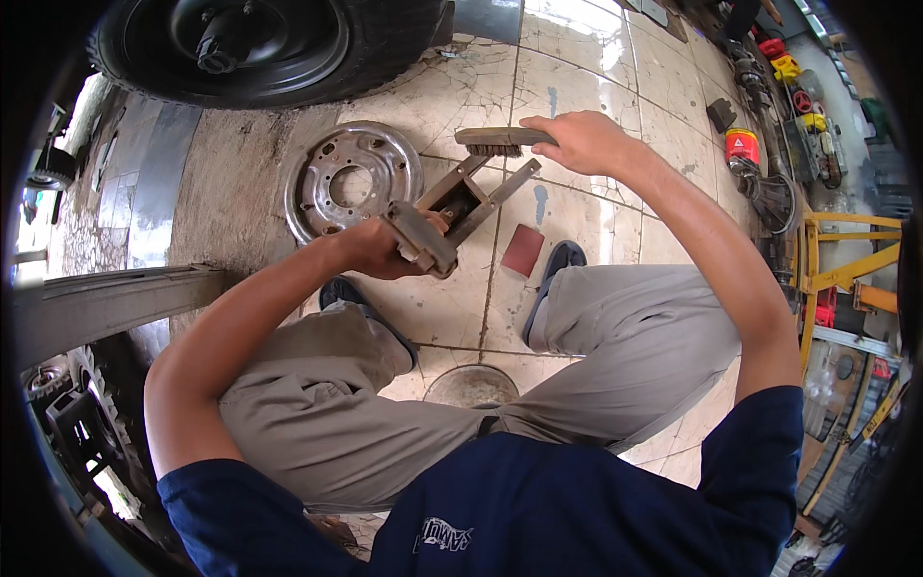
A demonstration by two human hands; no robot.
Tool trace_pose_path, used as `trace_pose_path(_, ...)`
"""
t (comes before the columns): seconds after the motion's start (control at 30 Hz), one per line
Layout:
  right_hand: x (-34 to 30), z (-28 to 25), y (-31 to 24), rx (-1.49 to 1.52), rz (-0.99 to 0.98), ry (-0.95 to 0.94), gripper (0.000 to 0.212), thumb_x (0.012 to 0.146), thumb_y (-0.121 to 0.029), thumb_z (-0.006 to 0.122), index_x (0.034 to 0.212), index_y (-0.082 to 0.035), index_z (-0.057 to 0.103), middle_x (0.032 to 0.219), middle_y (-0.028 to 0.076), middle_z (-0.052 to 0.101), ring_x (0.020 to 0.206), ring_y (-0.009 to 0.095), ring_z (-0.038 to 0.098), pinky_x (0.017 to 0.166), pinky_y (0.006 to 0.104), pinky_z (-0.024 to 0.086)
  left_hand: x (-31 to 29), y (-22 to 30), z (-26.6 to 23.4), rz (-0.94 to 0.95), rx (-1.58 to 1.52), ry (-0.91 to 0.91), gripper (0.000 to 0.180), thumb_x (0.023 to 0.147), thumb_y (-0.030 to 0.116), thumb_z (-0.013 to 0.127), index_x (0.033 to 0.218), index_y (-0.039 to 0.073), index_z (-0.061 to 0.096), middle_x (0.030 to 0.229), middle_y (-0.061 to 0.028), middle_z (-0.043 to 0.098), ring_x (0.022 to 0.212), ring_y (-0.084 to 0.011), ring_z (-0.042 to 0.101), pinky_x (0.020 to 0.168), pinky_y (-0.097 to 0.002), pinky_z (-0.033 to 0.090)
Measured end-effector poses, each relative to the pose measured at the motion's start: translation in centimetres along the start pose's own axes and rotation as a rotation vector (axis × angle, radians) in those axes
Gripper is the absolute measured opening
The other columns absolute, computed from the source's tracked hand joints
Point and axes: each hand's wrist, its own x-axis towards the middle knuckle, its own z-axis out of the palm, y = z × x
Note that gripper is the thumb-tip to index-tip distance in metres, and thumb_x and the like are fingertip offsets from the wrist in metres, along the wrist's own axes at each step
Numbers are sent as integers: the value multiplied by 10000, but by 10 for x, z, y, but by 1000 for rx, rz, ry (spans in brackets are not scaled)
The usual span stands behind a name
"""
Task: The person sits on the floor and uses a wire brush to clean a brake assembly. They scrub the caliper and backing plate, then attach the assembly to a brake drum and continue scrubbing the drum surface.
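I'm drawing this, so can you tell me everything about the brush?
The brush has a long, flat, grey-brown body that looks like worn wood. Short dark bristles line part of its underside. The right hand grips its right end, holding it crosswise above the floor. The bristles sit near the metal part; I can't tell if they touch it.

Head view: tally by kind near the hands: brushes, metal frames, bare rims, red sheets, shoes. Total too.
Brush: 1
Frame: 1
Rim: 1
Red sheet: 1
Shoes: 2
Total: 6
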Motion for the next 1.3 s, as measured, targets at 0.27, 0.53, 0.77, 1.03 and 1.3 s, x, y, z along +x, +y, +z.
trace_pose_path(0.27,5,17,-1,70,47,-65,473,993,-420,491,1413,-203,505,1026,156,697,997,338,659,831,464,523,-3,-5,-7,-240,114,-41,501,780,261,813,1220,158,597,1226,-18,636,1181,-251,598,999,-381,505)
trace_pose_path(0.53,8,19,5,134,33,-62,458,1002,-372,517,1411,-167,491,1044,184,694,1005,371,644,862,468,496,3,-4,-14,-375,25,-287,546,864,271,736,1351,181,506,1271,-71,590,1150,-277,599,1001,-381,484)
trace_pose_path(0.77,9,26,26,196,13,-102,461,978,-292,575,1403,-149,472,1089,185,677,1024,371,634,882,464,492,8,-3,-22,-367,-13,-312,573,857,227,741,1374,190,498,1343,-38,567,1199,-252,581,1052,-369,461)
trace_pose_path(1.03,6,31,20,226,9,-103,448,980,-274,568,1385,-150,421,1072,216,643,1006,405,626,873,482,483,18,9,-31,-470,125,-394,602,863,352,740,1386,204,480,1433,-18,517,1293,-255,527,1100,-375,425)
trace_pose_path(1.3,7,30,7,223,-4,44,474,979,-285,532,1423,-196,394,1048,216,633,993,399,640,838,486,510,12,0,-23,-474,-189,-268,401,896,247,717,1272,183,594,1238,2,647,1137,-132,616,1025,-274,487)
